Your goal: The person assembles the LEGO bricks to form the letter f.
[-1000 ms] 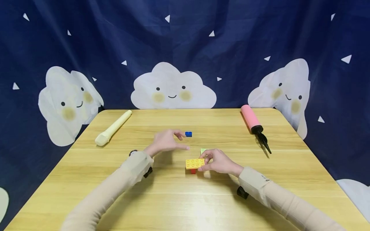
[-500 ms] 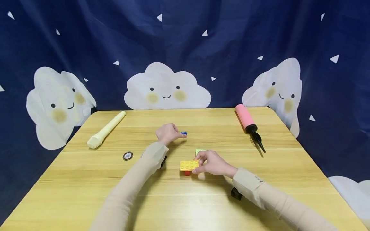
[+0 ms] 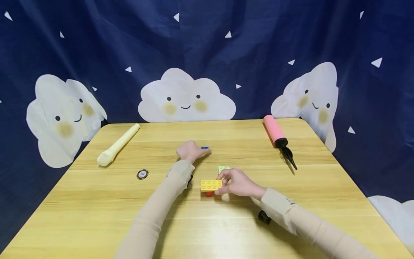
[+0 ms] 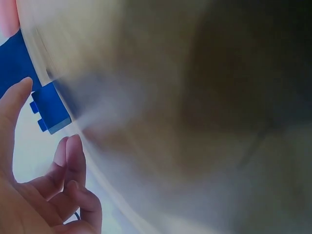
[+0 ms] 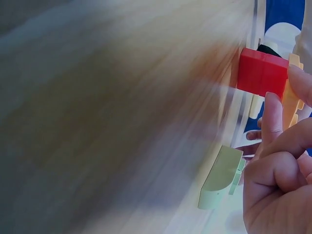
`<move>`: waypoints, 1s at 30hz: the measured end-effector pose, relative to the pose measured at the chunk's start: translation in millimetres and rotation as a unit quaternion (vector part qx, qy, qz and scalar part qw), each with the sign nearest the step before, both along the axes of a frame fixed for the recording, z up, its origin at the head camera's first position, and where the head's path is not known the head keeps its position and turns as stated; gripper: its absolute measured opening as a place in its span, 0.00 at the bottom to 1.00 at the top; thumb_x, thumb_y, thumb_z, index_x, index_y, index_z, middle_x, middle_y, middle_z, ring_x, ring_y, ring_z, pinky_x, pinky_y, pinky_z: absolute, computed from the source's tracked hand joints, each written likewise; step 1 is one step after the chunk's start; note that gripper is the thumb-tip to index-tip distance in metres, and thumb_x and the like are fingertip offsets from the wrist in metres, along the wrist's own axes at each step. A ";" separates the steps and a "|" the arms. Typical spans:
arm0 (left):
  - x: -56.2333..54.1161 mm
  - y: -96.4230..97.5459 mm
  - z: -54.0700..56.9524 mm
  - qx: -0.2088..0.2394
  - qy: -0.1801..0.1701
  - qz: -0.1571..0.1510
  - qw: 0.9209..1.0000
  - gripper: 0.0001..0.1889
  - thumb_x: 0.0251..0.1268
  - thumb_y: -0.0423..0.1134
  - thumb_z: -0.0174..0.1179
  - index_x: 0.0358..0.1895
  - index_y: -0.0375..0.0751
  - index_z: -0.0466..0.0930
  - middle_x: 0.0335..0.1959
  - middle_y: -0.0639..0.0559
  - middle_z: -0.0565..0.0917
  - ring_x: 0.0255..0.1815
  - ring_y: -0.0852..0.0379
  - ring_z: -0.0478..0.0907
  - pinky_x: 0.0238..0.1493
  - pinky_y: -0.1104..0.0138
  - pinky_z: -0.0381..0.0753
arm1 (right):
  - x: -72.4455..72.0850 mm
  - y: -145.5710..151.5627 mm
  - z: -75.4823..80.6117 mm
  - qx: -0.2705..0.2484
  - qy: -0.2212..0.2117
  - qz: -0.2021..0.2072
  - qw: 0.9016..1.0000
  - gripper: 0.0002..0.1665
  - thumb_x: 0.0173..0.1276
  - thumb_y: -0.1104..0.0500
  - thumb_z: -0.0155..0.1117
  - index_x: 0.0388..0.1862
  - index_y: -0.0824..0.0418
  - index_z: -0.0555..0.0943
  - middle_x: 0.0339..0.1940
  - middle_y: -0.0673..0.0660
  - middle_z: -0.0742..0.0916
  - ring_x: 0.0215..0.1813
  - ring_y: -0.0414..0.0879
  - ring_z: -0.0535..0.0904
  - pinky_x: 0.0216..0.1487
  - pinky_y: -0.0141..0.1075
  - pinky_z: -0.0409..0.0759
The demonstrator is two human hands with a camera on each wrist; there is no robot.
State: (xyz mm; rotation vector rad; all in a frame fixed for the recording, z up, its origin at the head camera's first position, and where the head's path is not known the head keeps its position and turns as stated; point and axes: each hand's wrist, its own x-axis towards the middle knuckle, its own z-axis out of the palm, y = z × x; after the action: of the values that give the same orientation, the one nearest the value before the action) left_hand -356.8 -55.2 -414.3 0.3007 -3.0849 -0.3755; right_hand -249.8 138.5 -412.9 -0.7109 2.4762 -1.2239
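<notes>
A blue toy brick (image 3: 204, 147) stands on the table beyond my left hand (image 3: 188, 151). In the left wrist view the thumb lies at one end of this brick (image 4: 52, 109), and the fingertips stay a little apart from its other end. My right hand (image 3: 242, 184) pinches the near end of a flat yellow building block (image 3: 211, 185) with thumb and fingers. The yellow block sits crosswise on a red block (image 5: 261, 72), which stands on the table below it. Behind the right fingers is a light green block (image 5: 222, 170) with a rounded side, partly hidden in the head view.
A cream microphone-shaped object (image 3: 119, 144) lies at the back left. At the back right is a pink hand pump (image 3: 275, 130) with a black nozzle end. A round black-edged chip (image 3: 142, 174) lies left of the left forearm. A dark blue cloud-patterned curtain (image 3: 252, 54) hangs behind the table.
My left hand has reached forward to the blue brick, its thumb now in front of it, uncovering the chip. The right hand keeps its grip on the yellow block. The head view has shifted slightly.
</notes>
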 end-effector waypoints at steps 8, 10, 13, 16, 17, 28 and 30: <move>-3.0 -8.4 -2.8 0.007 0.015 0.001 1.000 0.26 0.45 0.67 0.64 0.15 0.49 0.69 0.16 0.53 0.73 0.18 0.57 0.68 0.18 0.66 0.62 | 1.4 -6.1 2.4 0.002 -0.003 0.000 1.000 0.21 0.50 0.56 0.77 0.41 0.62 0.80 0.22 0.49 0.82 0.32 0.42 0.76 0.39 0.36 0.70; -4.4 -12.1 -4.4 0.012 0.022 0.002 1.000 0.23 0.46 0.64 0.65 0.18 0.49 0.73 0.20 0.52 0.78 0.22 0.56 0.72 0.21 0.64 0.66 | 1.1 -6.8 2.3 0.003 -0.006 0.002 1.000 0.22 0.50 0.56 0.77 0.42 0.63 0.80 0.22 0.49 0.82 0.32 0.42 0.75 0.38 0.36 0.70; -5.2 -17.4 -5.2 0.030 0.030 0.001 0.999 0.18 0.46 0.60 0.65 0.24 0.50 0.77 0.25 0.52 0.82 0.26 0.55 0.75 0.27 0.62 0.68 | 0.2 -7.2 2.4 0.005 -0.009 0.004 1.000 0.22 0.51 0.55 0.76 0.42 0.63 0.80 0.23 0.49 0.83 0.32 0.43 0.75 0.36 0.36 0.70; -4.4 -22.9 -4.2 0.066 0.049 -0.003 0.997 0.18 0.47 0.59 0.67 0.31 0.50 0.80 0.30 0.52 0.84 0.30 0.54 0.77 0.30 0.61 0.68 | -1.1 -7.2 2.8 0.007 -0.009 0.005 1.000 0.22 0.52 0.55 0.76 0.43 0.63 0.80 0.23 0.50 0.83 0.31 0.43 0.75 0.35 0.36 0.70; -4.0 -25.2 -3.9 0.080 0.056 -0.005 0.995 0.18 0.47 0.58 0.67 0.33 0.50 0.80 0.31 0.52 0.84 0.30 0.53 0.78 0.30 0.61 0.68 | -1.5 -7.2 3.1 0.009 -0.008 0.004 1.000 0.22 0.52 0.55 0.76 0.43 0.63 0.80 0.23 0.50 0.83 0.31 0.43 0.75 0.35 0.36 0.70; 19.1 -50.3 0.2 0.126 0.098 -0.047 0.986 0.18 0.46 0.57 0.69 0.38 0.53 0.79 0.38 0.59 0.85 0.29 0.56 0.76 0.28 0.64 0.62 | -3.4 -10.4 4.5 0.019 0.001 0.002 1.000 0.21 0.51 0.54 0.76 0.41 0.61 0.81 0.22 0.49 0.82 0.31 0.42 0.75 0.39 0.37 0.71; 25.6 -51.4 2.3 0.134 0.105 -0.062 0.984 0.18 0.46 0.56 0.69 0.38 0.55 0.80 0.38 0.60 0.85 0.29 0.57 0.75 0.27 0.64 0.62 | -3.5 -10.9 4.6 0.018 0.002 0.001 1.000 0.20 0.51 0.54 0.76 0.40 0.61 0.81 0.22 0.49 0.82 0.32 0.42 0.76 0.39 0.37 0.71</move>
State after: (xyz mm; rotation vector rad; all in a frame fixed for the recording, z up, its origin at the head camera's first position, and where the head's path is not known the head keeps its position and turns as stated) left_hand -331.2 -106.6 -412.0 0.0672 -2.8517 -0.7756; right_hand -253.3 127.7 -408.3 -0.7086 2.4931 -1.1757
